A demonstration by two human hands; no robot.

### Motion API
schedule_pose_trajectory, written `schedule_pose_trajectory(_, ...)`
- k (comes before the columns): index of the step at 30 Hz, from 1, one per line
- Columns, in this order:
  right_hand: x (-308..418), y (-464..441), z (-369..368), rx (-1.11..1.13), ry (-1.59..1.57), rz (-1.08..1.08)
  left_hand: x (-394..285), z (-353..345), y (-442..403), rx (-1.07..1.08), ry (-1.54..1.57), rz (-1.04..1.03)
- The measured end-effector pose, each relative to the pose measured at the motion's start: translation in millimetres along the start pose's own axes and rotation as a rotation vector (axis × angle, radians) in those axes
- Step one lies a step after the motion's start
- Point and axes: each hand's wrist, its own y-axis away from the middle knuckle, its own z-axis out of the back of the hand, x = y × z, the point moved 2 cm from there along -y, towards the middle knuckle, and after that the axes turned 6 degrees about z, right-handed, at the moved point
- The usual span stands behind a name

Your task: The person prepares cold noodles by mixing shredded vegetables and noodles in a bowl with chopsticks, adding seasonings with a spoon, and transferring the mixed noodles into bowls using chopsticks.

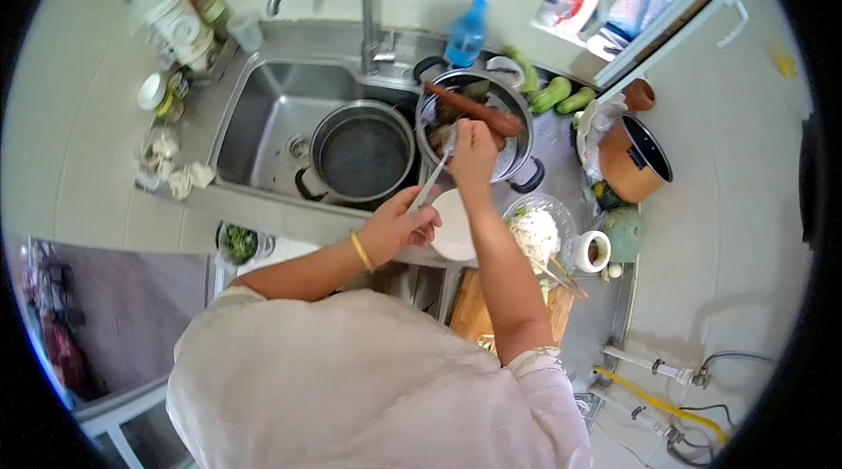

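Observation:
My left hand, with a yellow band at its wrist, is closed on a long pale utensil that slants up and away. Whether it is a knife or a spoon I cannot tell. At its far end my right hand is closed in a pinch; what sits in those fingers is too small to make out. Behind them stands a steel pot with a perforated insert, holding a long orange-brown root and several darker brown pieces. A white bowl lies below my hands, partly covered by the right forearm.
On the left is a sink with a faucet and a dark pot of water. To the right are a blue bottle, green gourds, a bowl of white shreds with chopsticks, a cutting board and an orange pot.

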Motion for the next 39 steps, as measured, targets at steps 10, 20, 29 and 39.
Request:
schedule_pose_trajectory(10,7.0,87.5,13.6,0.420,0.206,-0.096,50.2,30.1,-24.8,-0.015,-0.039,0.180)
schedule_pose_trajectory(20,10.4,210.9,91.8,0.164,-0.439,-0.707,84.4,-20.4,-67.9,-0.163,0.171,0.147)
schedule_pose_trajectory(29,9.8,233.1,249.6,-0.234,0.025,-0.559,88.7,-38.9,-115.2,-0.200,-0.210,0.006)
schedule_pose_trajectory(39,-46.6,152.2,366.3,-0.063,1.342,-0.437,149.4,-23.0,-120.9,0.007,-0.755,0.018)
